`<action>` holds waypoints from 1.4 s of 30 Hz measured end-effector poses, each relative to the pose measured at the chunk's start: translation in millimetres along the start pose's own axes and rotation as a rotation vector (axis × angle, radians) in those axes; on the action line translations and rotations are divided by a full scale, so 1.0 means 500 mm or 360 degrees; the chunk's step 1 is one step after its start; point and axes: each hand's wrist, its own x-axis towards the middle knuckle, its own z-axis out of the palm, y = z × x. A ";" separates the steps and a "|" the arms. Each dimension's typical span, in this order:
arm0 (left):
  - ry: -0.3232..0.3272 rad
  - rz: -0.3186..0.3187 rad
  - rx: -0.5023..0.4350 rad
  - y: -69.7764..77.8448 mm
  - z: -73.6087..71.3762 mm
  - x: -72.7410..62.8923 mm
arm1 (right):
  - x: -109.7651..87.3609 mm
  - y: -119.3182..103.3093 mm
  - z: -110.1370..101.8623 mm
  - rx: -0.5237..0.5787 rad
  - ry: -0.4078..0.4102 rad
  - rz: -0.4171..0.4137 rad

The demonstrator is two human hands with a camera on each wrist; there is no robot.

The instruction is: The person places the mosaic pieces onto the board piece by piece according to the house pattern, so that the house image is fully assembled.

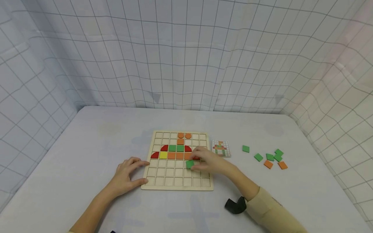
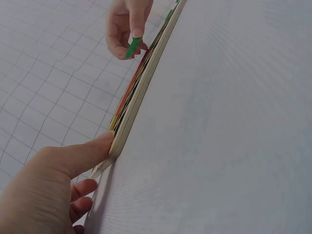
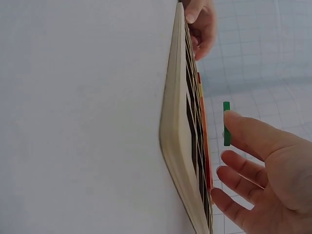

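My right hand (image 1: pixel 211 161) pinches a green square tile (image 1: pixel 189 164) between thumb and fingers, over the wooden grid board (image 1: pixel 177 188). The right wrist view shows the same tile (image 3: pixel 226 136) on edge, apart from the board. Thumb and fingers of my left hand (image 1: pixel 123 178) spread along the board's left edge, with the thumb (image 2: pixel 90 155) touching near its corner. On the board lie red quarter-round pieces (image 1: pixel 164 148), a yellow square (image 1: pixel 163 155), green squares (image 1: pixel 176 148), orange squares (image 1: pixel 175 155) and two orange discs (image 1: pixel 184 136). My right hand partly hides the right-hand pieces.
A pattern card (image 1: pixel 220 149) lies just right of the board. Farther right are several loose green tiles (image 1: pixel 258 157) and two orange tiles (image 1: pixel 268 164). A black strap-like object (image 1: pixel 235 205) is by the right forearm. Grid-patterned curtains (image 1: pixel 180 58) surround the white table (image 1: pixel 116 123).
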 end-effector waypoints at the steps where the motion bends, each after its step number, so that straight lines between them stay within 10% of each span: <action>1: 0.0000 0.0001 0.0000 0.000 0.000 0.000 | 0.001 -0.001 0.001 -0.0014 -0.0003 0.0002; 15: -0.0010 -0.0003 0.0009 0.001 -0.001 0.000 | 0.054 -0.038 0.022 -0.0172 -0.0006 -0.0124; 42: -0.0024 -0.0010 0.0025 0.002 -0.002 0.001 | 0.142 -0.095 0.107 -0.0505 0.0242 0.0093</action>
